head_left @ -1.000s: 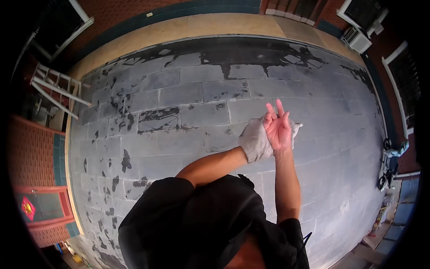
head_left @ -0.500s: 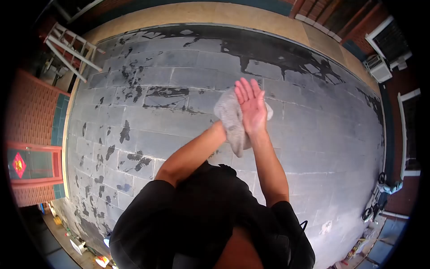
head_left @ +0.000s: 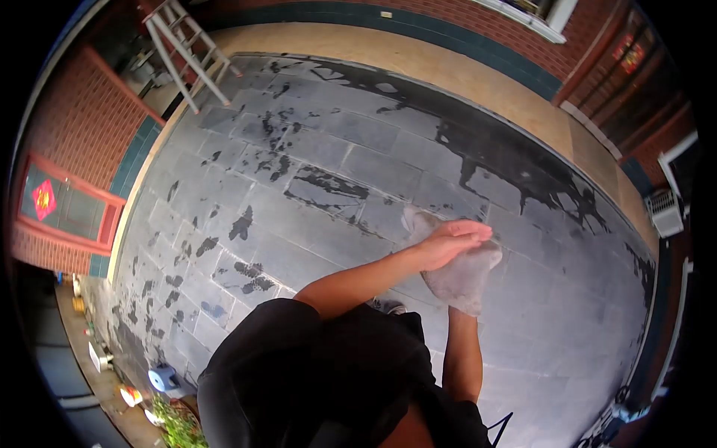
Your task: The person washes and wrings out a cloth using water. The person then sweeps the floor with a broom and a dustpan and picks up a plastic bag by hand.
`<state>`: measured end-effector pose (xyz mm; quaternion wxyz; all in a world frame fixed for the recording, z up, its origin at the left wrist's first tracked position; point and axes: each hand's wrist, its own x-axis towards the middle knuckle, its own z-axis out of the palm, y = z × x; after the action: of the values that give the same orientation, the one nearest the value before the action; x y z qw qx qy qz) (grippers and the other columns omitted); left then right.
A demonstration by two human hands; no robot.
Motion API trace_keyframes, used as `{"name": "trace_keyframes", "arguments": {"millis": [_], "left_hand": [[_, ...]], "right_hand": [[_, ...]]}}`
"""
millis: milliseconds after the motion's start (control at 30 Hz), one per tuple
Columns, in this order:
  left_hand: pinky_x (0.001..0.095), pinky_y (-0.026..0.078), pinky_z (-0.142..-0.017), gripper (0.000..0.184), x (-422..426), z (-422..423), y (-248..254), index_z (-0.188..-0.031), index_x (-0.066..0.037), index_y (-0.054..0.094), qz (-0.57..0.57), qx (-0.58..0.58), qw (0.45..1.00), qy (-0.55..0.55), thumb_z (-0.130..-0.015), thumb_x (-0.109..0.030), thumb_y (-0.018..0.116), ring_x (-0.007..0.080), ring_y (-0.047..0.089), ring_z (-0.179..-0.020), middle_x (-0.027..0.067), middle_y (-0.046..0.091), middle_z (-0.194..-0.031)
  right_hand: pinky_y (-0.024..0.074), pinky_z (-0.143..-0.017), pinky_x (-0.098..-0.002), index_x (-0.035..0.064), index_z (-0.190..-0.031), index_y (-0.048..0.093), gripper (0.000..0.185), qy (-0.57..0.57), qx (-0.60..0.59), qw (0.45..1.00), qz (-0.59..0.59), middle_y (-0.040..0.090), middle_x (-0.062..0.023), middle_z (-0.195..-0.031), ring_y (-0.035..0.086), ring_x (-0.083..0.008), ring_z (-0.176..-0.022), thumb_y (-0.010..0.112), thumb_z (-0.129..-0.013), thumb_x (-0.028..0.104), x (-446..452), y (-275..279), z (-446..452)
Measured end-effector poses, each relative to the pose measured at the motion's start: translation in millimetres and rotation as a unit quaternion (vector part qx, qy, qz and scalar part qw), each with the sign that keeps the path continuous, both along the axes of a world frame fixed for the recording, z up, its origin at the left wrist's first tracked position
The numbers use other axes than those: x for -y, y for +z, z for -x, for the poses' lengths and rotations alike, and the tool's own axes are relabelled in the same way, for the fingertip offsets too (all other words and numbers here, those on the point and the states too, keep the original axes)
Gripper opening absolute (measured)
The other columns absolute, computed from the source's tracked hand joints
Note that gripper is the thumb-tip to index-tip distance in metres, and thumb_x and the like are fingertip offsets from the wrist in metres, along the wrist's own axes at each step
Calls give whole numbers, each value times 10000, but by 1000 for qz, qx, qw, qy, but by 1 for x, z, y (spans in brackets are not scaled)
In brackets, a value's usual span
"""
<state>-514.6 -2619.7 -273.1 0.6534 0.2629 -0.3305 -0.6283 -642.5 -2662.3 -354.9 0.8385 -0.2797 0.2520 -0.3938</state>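
A light grey, towel-like cloth (head_left: 461, 280) hangs bunched between my hands, above the paved ground. My left hand (head_left: 452, 243) lies across its top, fingers stretched out and together, pointing right. From below, my right forearm (head_left: 463, 358) comes up to the cloth, which covers my right hand and hides its fingers. Whether that hand grips the fabric does not show.
Grey paving slabs (head_left: 336, 246) carry dark wet patches on the left and along the far edge. A stepladder (head_left: 187, 56) stands at the far left. At lower left are a blue round object (head_left: 162, 378) and a green plant (head_left: 179, 424).
The cloth has gone from around my left hand to over my right. My left hand has come out on top, and my right palm is now covered. The view has turned.
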Motion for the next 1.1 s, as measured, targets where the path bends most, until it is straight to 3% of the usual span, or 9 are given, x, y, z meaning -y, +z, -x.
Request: {"name": "trace_keyframes", "arguments": {"millis": [100, 200, 400, 533, 667, 733, 900, 1000, 1100], "left_hand": [[418, 323, -1109, 523, -3, -18, -9, -1366, -44, 428, -43, -388, 919, -60, -1004, -419, 388, 302, 430, -1288, 177, 461, -1378], [418, 316, -1116, 543, -3, -48, -31, -1433, -61, 336, -46, -401, 911, -82, -1008, -397, 372, 292, 414, -1306, 167, 413, -1425], [362, 476, -927, 467, -95, -137, -117, -1357, -68, 454, -237, 196, 949, 64, -958, -293, 543, 250, 598, -1076, 119, 602, -1211], [428, 478, -914, 466, -252, -164, -223, -1228, -99, 575, -553, 539, 574, 274, -818, -309, 642, 359, 598, -1065, 156, 646, -1134], [484, 541, -745, 352, -452, -122, -349, -1080, 21, 605, -829, 80, 364, 417, -821, -212, 556, 401, 655, -854, 224, 650, -960], [503, 536, -636, 308, -520, -74, -373, -1005, 53, 605, -751, -240, 236, 568, -859, -200, 508, 375, 649, -753, 216, 638, -888], [467, 535, -764, 264, -532, -50, -349, -1043, 7, 641, -890, -75, 354, 277, -870, -167, 542, 322, 663, -917, 200, 669, -1021], [510, 523, -776, 334, -501, -101, -368, -1150, -4, 514, -667, -465, 337, 475, -926, -234, 422, 336, 630, -971, 208, 619, -1145], [441, 532, -690, 302, -464, -235, -342, -1147, -25, 545, -678, -331, 457, 471, -913, -207, 486, 267, 641, -838, 145, 636, -1011]], "right_hand": [[345, -1067, -393, 118, -1362, 392, 525, 75, -93, 993, -16, 444, -53, -1369, 450, -231, -1238, 375, -974, 471, 9, -15, -11], [353, -1053, -397, 109, -1349, 404, 519, 143, -152, 978, -2, 457, -58, -1347, 459, -233, -1220, 381, -971, 463, 28, -29, -30], [369, -1025, -404, 91, -1323, 426, 507, 276, -222, 935, 24, 482, -69, -1304, 477, -239, -1185, 394, -965, 448, 80, -52, -89], [379, -1007, -409, 78, -1306, 442, 499, 362, -273, 891, 38, 499, -76, -1275, 489, -242, -1162, 402, -962, 437, 94, -82, -156], [390, -988, -414, 66, -1288, 457, 491, 460, -325, 824, 60, 516, -83, -1247, 500, -246, -1138, 411, -958, 427, 83, -124, -253], [395, -979, -417, 60, -1280, 465, 488, 488, -357, 793, 72, 525, -87, -1233, 506, -247, -1127, 415, -956, 422, 75, -144, -302], [408, -955, -423, 45, -1258, 484, 479, 518, -437, 729, 95, 546, -96, -1197, 521, -252, -1097, 426, -951, 409, 72, -179, -410], [416, -941, -427, 36, -1245, 495, 475, 527, -471, 702, 91, 559, -101, -1175, 530, -254, -1080, 432, -948, 401, 91, -187, -450], [424, -927, -431, 26, -1232, 506, 470, 535, -450, 714, 45, 572, -107, -1154, 539, -257, -1062, 438, -946, 393, 120, -196, -461]]}}
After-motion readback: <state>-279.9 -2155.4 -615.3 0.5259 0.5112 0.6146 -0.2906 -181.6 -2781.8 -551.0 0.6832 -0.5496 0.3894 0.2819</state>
